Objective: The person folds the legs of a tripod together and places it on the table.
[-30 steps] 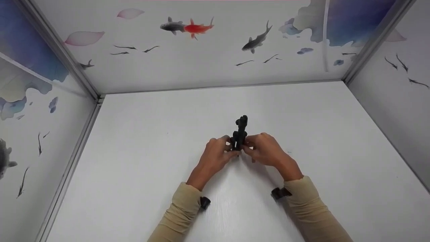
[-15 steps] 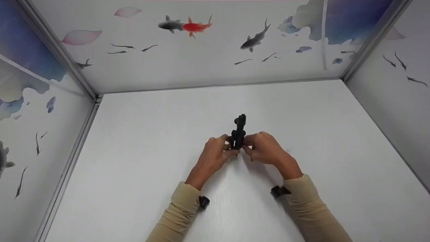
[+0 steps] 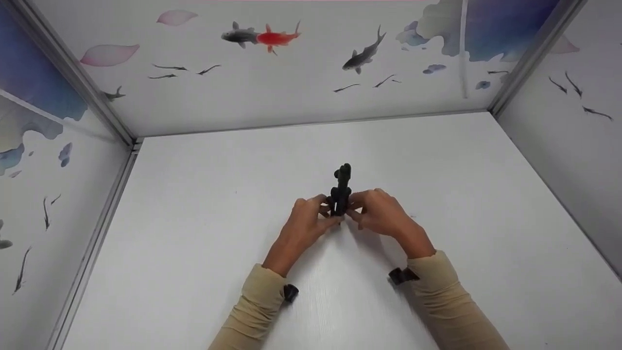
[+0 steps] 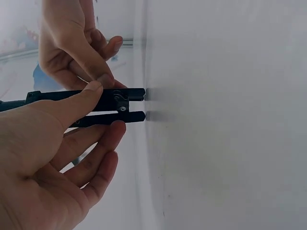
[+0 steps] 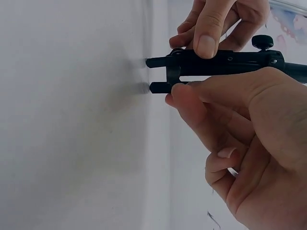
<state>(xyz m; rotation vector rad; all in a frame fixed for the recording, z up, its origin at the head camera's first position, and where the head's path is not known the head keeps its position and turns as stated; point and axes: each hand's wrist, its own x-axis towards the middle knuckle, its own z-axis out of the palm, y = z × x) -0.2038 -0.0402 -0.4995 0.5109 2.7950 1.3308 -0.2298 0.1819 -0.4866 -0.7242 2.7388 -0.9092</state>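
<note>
A black tripod (image 3: 343, 180) with its legs nearly folded together stands upright between the two hands on the white table. My left hand (image 3: 303, 218) holds it low on the left side, the thumb along one leg (image 4: 133, 93) and a fingertip against another leg (image 4: 134, 116). From the right, my right hand (image 3: 384, 214) pinches a leg (image 5: 159, 87) near its lower end, with the other fingers loosely curled. The leg tips are right at the tabletop. A small round knob (image 5: 262, 42) shows on the tripod's body, and a brace (image 5: 172, 74) links the legs.
The white table (image 3: 218, 170) is bounded by printed panels at the back (image 3: 291, 87) and both sides, with metal frame rails at the corners. A black wrist camera (image 3: 290, 293) sits at the left cuff and another wrist camera (image 3: 401, 276) at the right.
The head view has shifted slightly. Both hands keep their hold on the tripod's legs, and the tripod stays upright at the same place on the table.
</note>
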